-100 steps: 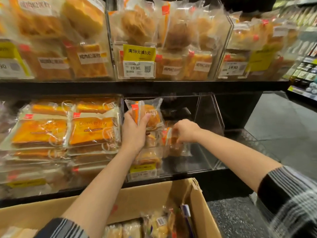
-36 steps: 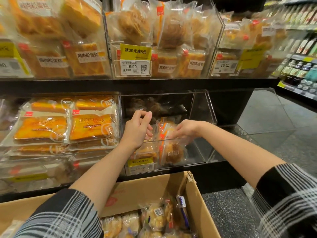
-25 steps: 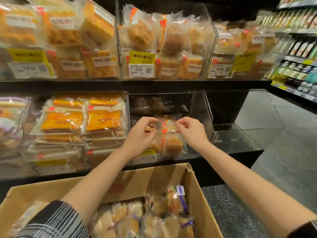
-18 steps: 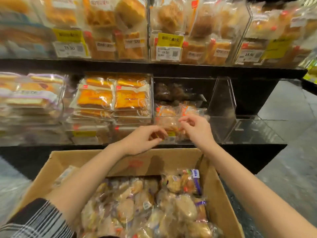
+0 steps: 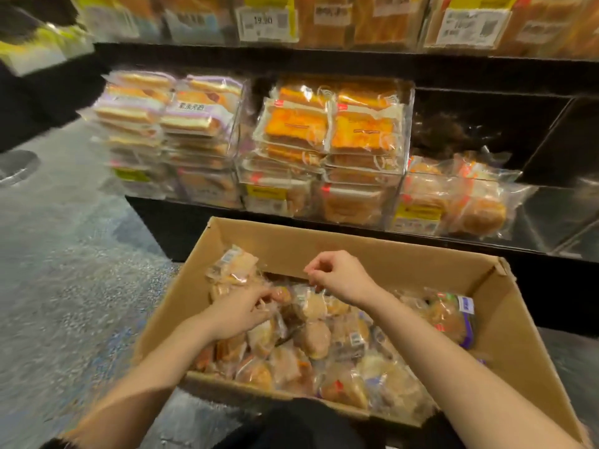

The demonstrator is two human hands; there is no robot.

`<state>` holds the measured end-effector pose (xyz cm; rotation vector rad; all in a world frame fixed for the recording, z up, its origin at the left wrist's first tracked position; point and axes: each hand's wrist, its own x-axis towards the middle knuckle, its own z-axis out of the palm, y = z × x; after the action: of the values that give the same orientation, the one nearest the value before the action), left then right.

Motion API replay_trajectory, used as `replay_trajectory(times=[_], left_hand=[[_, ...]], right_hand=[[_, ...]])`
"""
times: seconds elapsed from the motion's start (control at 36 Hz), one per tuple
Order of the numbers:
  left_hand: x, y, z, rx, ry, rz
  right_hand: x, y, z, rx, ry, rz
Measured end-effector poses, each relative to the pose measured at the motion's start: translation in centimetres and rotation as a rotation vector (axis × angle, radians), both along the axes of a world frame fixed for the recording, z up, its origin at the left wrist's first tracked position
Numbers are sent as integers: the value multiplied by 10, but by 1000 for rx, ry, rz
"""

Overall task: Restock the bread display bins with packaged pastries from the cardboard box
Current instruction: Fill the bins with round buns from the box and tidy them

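An open cardboard box (image 5: 372, 254) stands on the floor below the shelves, filled with several packaged pastries (image 5: 317, 338) in clear wrappers. My left hand (image 5: 240, 314) is down among the packets at the box's left side, its fingers curled onto a packaged pastry (image 5: 282, 293). My right hand (image 5: 340, 273) hovers above the packets near the box's back wall, fingers loosely curled and holding nothing. The clear display bin (image 5: 418, 218) on the lower shelf at the right holds a few round pastries (image 5: 479, 215) behind its yellow price label.
Left of that bin, clear bins hold stacked orange cake packs (image 5: 327, 131) and sandwich packs (image 5: 168, 115). The upper shelf carries price tags (image 5: 265, 21) and more packs. Speckled grey floor (image 5: 64, 270) lies to the left of the box.
Both hands have left the display bin and dropped into the box. The view has tilted down and swung left. The packets put in the bin stay there.
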<state>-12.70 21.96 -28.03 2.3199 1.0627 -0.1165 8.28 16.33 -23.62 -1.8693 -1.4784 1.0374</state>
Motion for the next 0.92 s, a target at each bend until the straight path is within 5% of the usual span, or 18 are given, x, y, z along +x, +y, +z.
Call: replay_trajectory(times=[0.25, 0.58, 0.78, 0.92], left_hand=[[3, -11, -60, 133, 175, -62], [5, -5, -70, 254, 239, -155], [1, -4, -63, -141, -507, 413], [6, -5, -50, -360, -800, 514]], right_hand=[[-3, -2, -28, -143, -99, 96], [14, -2, -48, -239, -159, 182], [16, -1, -52, -266, -126, 169], [13, -3, -52, -276, -8, 119]])
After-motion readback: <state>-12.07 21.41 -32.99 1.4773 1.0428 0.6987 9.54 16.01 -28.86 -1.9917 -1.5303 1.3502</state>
